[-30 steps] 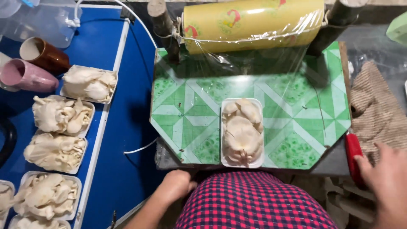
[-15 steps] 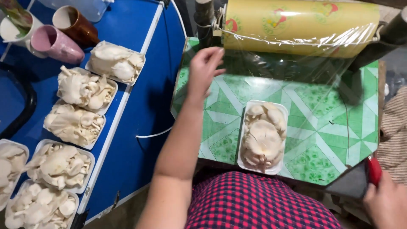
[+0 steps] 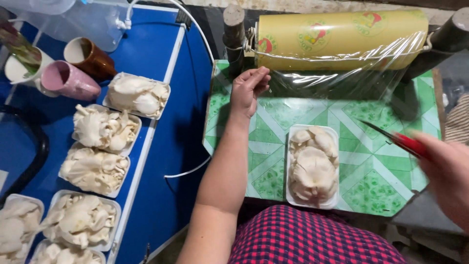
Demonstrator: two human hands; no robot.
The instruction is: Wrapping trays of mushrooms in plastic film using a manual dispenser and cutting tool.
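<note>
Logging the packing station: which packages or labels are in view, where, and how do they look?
Film roll: back of green table, yellow cylinder with round red-green labels; left hand at its film.
Tray: table centre, white, rectangular, holds mushrooms.
Wrapped trays: blue table, left, white, in a column.

**Mushroom tray set below film roll at wrapping table**

A white foam tray of oyster mushrooms [image 3: 313, 166] lies on the green patterned tabletop [image 3: 371, 171], in front of the yellow roll of clear cling film [image 3: 337, 39]. To the left, wrapped white mushroom trays [image 3: 102, 146] line the blue table [image 3: 161, 161], behind them a pink ceramic mug [image 3: 68, 80] and a brown ceramic mug [image 3: 88, 56].
</note>
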